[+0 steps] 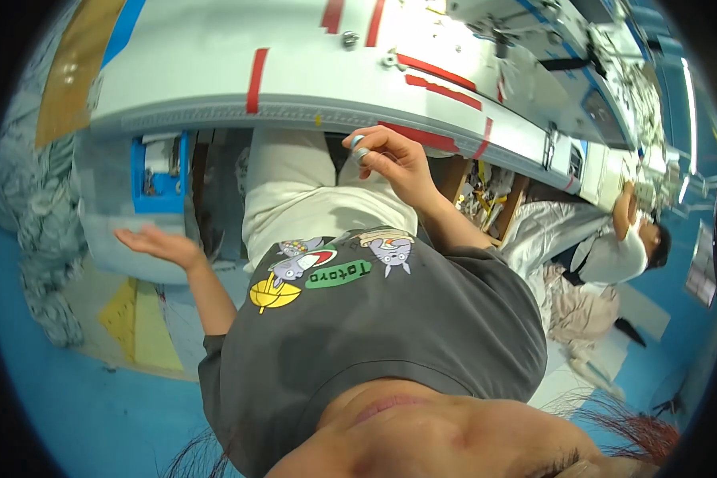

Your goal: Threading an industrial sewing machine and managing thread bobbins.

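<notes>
My right hand [398,163] is raised in front of the table's near edge, above my lap. Thumb and fingers pinch a small round silver piece [362,154] with a pale-blue part beside it; it looks like a sewing bobbin, though it is partly hidden by the fingers. Out to the left, my left hand [159,243] is open, fingers stretched and palm turned upward, with nothing in it. The nearest thing to it is a blue tray [138,197] holding small metal items. A small silver metal part [350,39] lies on the white table [175,76].
Red tape strips [256,80] mark the tabletop. Machine parts [502,44] stand at its far right. Below the right side is an open wooden drawer [518,203] of clutter. Piled fabric [32,223] lies far left. Another person [625,247] works at the right, beside pale cloth.
</notes>
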Demonstrator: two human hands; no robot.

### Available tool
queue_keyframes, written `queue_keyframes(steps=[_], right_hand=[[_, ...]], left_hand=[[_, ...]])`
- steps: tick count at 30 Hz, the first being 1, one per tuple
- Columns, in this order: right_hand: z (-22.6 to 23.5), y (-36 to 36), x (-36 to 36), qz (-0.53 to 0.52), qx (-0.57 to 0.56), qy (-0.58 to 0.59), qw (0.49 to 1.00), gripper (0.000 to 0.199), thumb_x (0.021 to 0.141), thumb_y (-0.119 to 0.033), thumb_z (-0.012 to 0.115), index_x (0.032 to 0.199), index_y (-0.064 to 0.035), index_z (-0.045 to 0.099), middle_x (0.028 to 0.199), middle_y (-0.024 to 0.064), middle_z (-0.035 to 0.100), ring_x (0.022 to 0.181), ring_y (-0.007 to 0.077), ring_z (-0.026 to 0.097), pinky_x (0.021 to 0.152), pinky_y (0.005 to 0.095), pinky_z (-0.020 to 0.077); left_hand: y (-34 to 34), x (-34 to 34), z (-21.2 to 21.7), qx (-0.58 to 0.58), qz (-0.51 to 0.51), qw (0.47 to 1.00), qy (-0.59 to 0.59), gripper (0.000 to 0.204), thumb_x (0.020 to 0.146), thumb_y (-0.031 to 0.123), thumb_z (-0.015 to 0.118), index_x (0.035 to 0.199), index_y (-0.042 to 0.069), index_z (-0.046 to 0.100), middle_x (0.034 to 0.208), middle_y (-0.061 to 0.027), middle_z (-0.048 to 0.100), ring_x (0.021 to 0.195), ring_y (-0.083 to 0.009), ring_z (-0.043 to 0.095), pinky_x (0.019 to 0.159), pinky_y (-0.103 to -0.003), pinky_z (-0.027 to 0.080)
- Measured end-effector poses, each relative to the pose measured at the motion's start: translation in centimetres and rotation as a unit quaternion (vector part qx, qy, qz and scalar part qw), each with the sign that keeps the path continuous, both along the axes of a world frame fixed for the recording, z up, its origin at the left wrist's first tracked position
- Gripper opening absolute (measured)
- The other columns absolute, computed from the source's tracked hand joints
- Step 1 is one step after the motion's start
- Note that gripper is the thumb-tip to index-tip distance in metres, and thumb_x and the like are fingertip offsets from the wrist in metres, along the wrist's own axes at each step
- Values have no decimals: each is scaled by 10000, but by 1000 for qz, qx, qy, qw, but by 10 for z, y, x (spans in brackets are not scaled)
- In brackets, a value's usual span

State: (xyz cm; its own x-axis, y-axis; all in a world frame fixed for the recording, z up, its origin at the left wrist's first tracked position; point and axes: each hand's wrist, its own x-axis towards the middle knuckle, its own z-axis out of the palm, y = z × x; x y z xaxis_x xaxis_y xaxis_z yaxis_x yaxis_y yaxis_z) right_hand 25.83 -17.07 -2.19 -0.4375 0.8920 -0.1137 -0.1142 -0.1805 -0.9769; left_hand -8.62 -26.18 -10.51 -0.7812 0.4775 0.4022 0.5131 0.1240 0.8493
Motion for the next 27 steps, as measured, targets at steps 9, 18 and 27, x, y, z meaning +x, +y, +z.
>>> queue_keyframes(steps=[9, 18, 27], right_hand=[[4, -1, 92, -185, 60, -20, 981, 96, 872, -62, 546, 948, -14, 580, 1076, 109, 562, 798, 101, 559, 675, 238, 502], [125, 75, 235, -377, 476, -236, 759, 148, 879, -63, 542, 1021, -38, 573, 1034, 101, 604, 876, 127, 591, 671, 226, 502], [168, 136, 242, -358, 542, -439, 621, 132, 767, -81, 677, 861, -16, 611, 964, 128, 618, 870, 273, 584, 681, 276, 465]], left_hand=[[77, -16, -60, 198, -21, 862, -467, 820, 850, 671, 259, 1337, 13, 306, 1385, -147, 327, 1229, -332, 368, 1058, -430, 256], [148, -14, -57, 149, -163, 824, -522, 1001, 728, 812, 219, 1405, 75, 196, 1459, -104, 206, 1309, -321, 236, 1088, -451, 154], [98, 17, -81, 78, -66, 862, -497, 773, 846, 671, 289, 1313, 56, 327, 1322, -101, 372, 1210, -259, 362, 1005, -417, 291]])
